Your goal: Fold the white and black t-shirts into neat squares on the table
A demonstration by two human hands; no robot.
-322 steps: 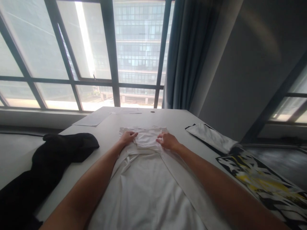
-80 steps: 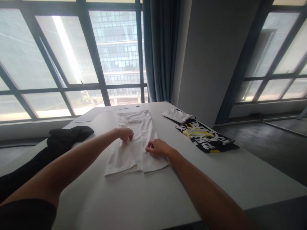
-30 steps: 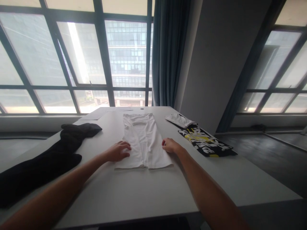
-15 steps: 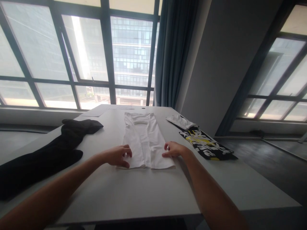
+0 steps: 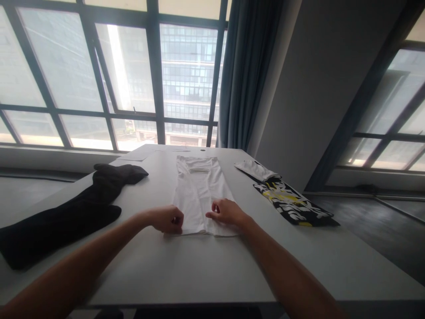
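Note:
A white garment (image 5: 201, 188), folded into a long narrow strip, lies flat down the middle of the white table (image 5: 206, 270). My left hand (image 5: 169, 219) is curled at the strip's near left corner and pinches its bottom edge. My right hand (image 5: 226, 212) rests on the near right part of the strip, with thumb and fingers pinching the cloth close to the bottom edge. Both forearms reach in from the bottom of the view.
A black garment (image 5: 66, 210) sprawls over the table's left side. On the right lie a black, white and yellow printed garment (image 5: 294, 204) and a small folded white piece (image 5: 255, 169). Papers (image 5: 134, 156) sit at the far edge by the windows.
Both hands have slid from the sides of the white strip inward to its near bottom edge and closed their fingers on the cloth. The camera has shifted slightly.

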